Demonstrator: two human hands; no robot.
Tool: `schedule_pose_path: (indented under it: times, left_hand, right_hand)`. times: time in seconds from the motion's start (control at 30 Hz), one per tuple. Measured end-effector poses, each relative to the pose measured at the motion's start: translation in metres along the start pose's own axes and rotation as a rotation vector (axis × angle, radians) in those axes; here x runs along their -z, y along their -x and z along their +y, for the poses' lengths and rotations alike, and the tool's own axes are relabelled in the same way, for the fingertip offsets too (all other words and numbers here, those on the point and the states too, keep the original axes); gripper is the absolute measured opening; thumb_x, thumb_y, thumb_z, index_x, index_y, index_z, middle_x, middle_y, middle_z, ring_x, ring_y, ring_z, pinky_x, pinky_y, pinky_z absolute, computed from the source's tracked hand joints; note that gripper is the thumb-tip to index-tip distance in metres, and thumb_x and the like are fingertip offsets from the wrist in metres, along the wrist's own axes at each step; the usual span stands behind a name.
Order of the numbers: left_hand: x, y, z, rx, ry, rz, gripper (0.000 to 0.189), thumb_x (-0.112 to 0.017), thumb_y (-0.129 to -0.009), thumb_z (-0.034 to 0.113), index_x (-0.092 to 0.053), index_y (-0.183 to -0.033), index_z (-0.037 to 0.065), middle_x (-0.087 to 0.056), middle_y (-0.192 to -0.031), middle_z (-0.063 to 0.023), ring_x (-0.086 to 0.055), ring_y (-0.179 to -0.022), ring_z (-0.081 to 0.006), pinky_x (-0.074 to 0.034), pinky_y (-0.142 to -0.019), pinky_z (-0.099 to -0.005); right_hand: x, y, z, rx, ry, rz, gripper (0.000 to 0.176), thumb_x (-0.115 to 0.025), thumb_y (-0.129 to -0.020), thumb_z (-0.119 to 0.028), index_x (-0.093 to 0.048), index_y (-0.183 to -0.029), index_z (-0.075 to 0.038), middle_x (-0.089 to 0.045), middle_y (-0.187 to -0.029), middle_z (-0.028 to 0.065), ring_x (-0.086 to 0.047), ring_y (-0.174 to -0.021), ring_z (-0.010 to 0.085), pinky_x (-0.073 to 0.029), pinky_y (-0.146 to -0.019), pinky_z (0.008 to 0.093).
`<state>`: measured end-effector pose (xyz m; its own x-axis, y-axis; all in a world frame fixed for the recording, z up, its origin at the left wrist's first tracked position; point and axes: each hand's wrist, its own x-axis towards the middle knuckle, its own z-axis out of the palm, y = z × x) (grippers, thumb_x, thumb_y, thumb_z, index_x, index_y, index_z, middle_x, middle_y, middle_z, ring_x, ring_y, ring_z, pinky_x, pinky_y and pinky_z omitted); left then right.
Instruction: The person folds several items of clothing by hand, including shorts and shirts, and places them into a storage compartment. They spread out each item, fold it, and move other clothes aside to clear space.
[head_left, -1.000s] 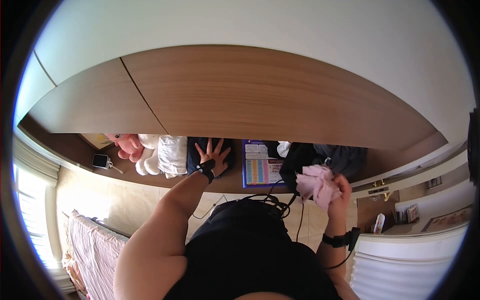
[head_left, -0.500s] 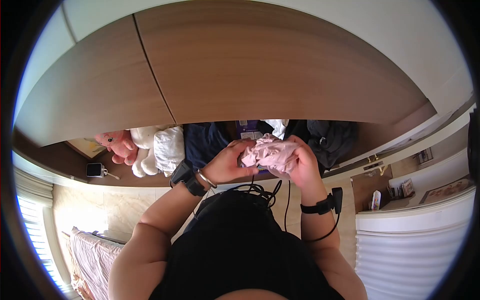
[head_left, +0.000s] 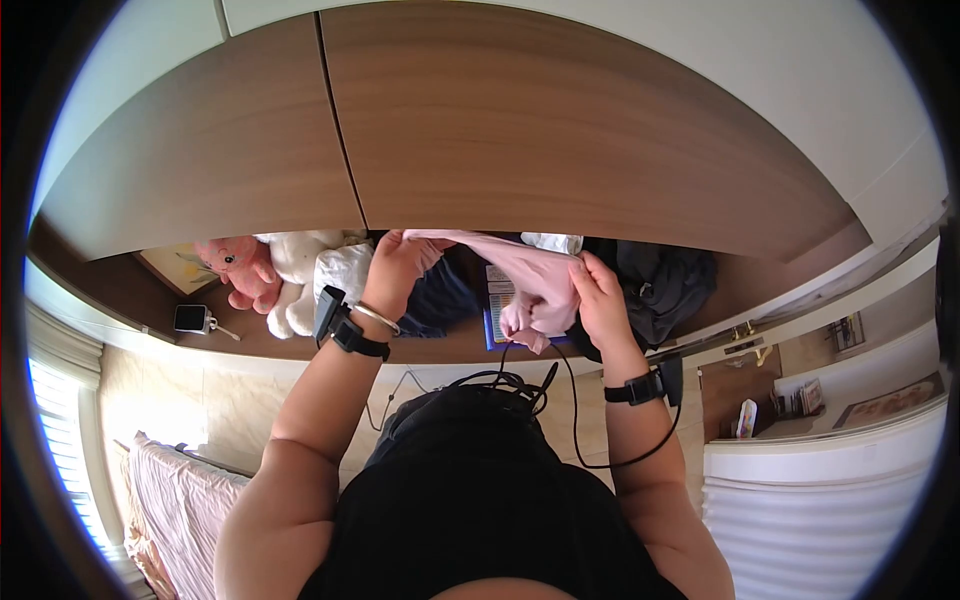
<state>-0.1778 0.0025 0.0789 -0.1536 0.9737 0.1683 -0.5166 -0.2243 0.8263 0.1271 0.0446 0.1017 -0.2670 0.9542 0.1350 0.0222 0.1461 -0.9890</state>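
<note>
A pink piece of clothing (head_left: pixel 530 275) is stretched between my two hands, its lower part hanging in a loose bunch; its exact kind cannot be made out. My left hand (head_left: pixel 393 270) grips one end, up near the lower edge of the brown cabinet door. Closed on the other side of the cloth is my right hand (head_left: pixel 602 300). Behind the fabric lies a blue and purple package (head_left: pixel 494 300), partly covered. Dark navy clothing (head_left: pixel 440 303) sits beside my left hand, and dark grey clothing (head_left: pixel 662 285) lies to the right of my right hand.
Brown cabinet doors (head_left: pixel 560 120) overhang the shelf. On its left are a pink plush toy (head_left: pixel 240 270), a white plush toy (head_left: pixel 292 290), a white folded cloth (head_left: pixel 342 272) and a smartwatch on a stand (head_left: pixel 191 319). Black cables (head_left: pixel 500 377) hang at my waist.
The pink cloth was bunched between my hands and is now pulled out wide. My left hand has moved left and up, and more of the package shows.
</note>
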Motion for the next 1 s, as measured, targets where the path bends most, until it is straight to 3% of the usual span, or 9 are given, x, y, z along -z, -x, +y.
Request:
schedule_pose_path:
  times: [0.27, 0.4, 0.47, 0.53, 0.6, 0.67, 0.77, 0.83, 1.0]
  left_hand:
    - [-0.01, 0.013, 0.043, 0.202, 0.507, 0.272, 0.032, -0.037, -0.11, 0.023, -0.058, -0.12, 0.003, -0.068, -0.113, -0.0075, -0.065, -0.111, -0.0234, -0.042, -0.113, -0.0443]
    - [0.006, 0.033, 0.045, 0.006, 0.639, 0.265, 0.023, -0.041, -0.107, 0.022, -0.054, -0.093, 0.01, -0.054, -0.079, -0.0025, -0.057, -0.077, -0.017, -0.049, -0.088, -0.0348]
    - [0.009, 0.045, 0.038, 0.098, 0.389, -0.121, 0.022, -0.048, -0.1, 0.017, -0.055, -0.082, 0.008, -0.05, -0.072, -0.0045, -0.053, -0.065, -0.0172, -0.046, -0.067, -0.0301]
    - [0.002, 0.054, 0.02, 0.219, 0.113, -0.267, 0.023, -0.054, -0.092, 0.011, -0.055, -0.069, 0.006, -0.053, -0.07, -0.0087, -0.053, -0.056, -0.0188, -0.043, -0.053, -0.0302]
    - [-0.01, 0.071, -0.004, 0.389, -0.084, -0.253, 0.016, -0.055, -0.098, 0.013, -0.059, -0.111, 0.004, -0.059, -0.08, -0.0059, -0.059, -0.069, -0.0151, -0.05, -0.064, -0.0273]
    - [-0.016, 0.067, -0.028, 0.343, -0.351, -0.501, 0.034, -0.062, -0.1, 0.02, -0.052, -0.128, 0.003, -0.063, -0.102, -0.0042, -0.061, -0.089, -0.0131, -0.051, -0.082, -0.0292]
    - [-0.035, 0.062, -0.049, 0.42, -0.513, -0.614, 0.037, -0.063, -0.101, 0.023, -0.051, -0.13, 0.003, -0.061, -0.115, -0.0061, -0.058, -0.109, -0.0161, -0.046, -0.098, -0.0327]
    - [-0.039, 0.051, -0.064, -0.293, -1.035, -0.455, 0.045, -0.064, -0.102, 0.025, -0.049, -0.137, 0.0, -0.059, -0.127, -0.0093, -0.05, -0.126, -0.0188, -0.039, -0.109, -0.0358]
    - [-0.062, 0.032, -0.075, 0.257, -0.306, -0.207, 0.066, -0.071, -0.096, 0.045, -0.056, -0.133, -0.008, -0.06, -0.132, -0.0193, -0.058, -0.122, -0.0256, -0.042, -0.107, -0.0356]
  right_hand:
    - [0.023, -0.005, 0.003, 0.156, 1.199, 0.067, 0.029, -0.08, -0.073, -0.022, -0.073, -0.099, -0.012, -0.073, -0.084, 0.0156, -0.07, -0.084, 0.0392, -0.056, -0.071, 0.0477]
    - [0.048, 0.001, 0.004, 0.086, 1.202, 0.329, 0.022, -0.07, -0.077, -0.013, -0.074, -0.098, -0.012, -0.073, -0.094, 0.0135, -0.07, -0.089, 0.0364, -0.056, -0.074, 0.0482]
    - [0.056, -0.004, 0.023, 0.135, 1.207, 0.369, 0.018, -0.07, -0.08, -0.014, -0.074, -0.097, -0.01, -0.073, -0.099, 0.0147, -0.068, -0.093, 0.0375, -0.055, -0.078, 0.0477]
    - [0.06, -0.011, 0.03, 0.29, 1.069, 0.46, 0.016, -0.068, -0.085, -0.018, -0.073, -0.095, -0.006, -0.071, -0.094, 0.018, -0.065, -0.094, 0.0407, -0.054, -0.08, 0.0459]
    - [0.064, -0.017, 0.048, 0.274, 0.803, 0.338, 0.026, -0.061, -0.097, -0.024, -0.07, -0.113, -0.006, -0.072, -0.11, 0.017, -0.065, -0.107, 0.0363, -0.054, -0.09, 0.043]
    - [0.038, -0.017, 0.036, -0.33, -0.603, 0.328, 0.046, -0.048, -0.107, -0.035, -0.051, -0.144, -0.007, -0.058, -0.142, 0.0162, -0.057, -0.13, 0.0302, -0.047, -0.108, 0.0428]
    - [0.029, -0.009, 0.017, -0.356, -0.954, -0.142, 0.056, -0.035, -0.11, -0.043, -0.041, -0.152, -0.006, -0.049, -0.152, 0.0141, -0.049, -0.139, 0.0297, -0.04, -0.117, 0.0463]
    - [0.017, -0.008, -0.006, -0.34, -0.993, -0.29, 0.057, -0.034, -0.11, -0.044, -0.04, -0.152, -0.005, -0.049, -0.152, 0.0158, -0.049, -0.139, 0.0316, -0.039, -0.117, 0.0488]
    - [0.012, -0.004, -0.033, -0.422, -1.217, -0.597, 0.066, -0.033, -0.107, -0.051, -0.039, -0.152, -0.003, -0.046, -0.152, 0.023, -0.046, -0.139, 0.0384, -0.036, -0.119, 0.055]
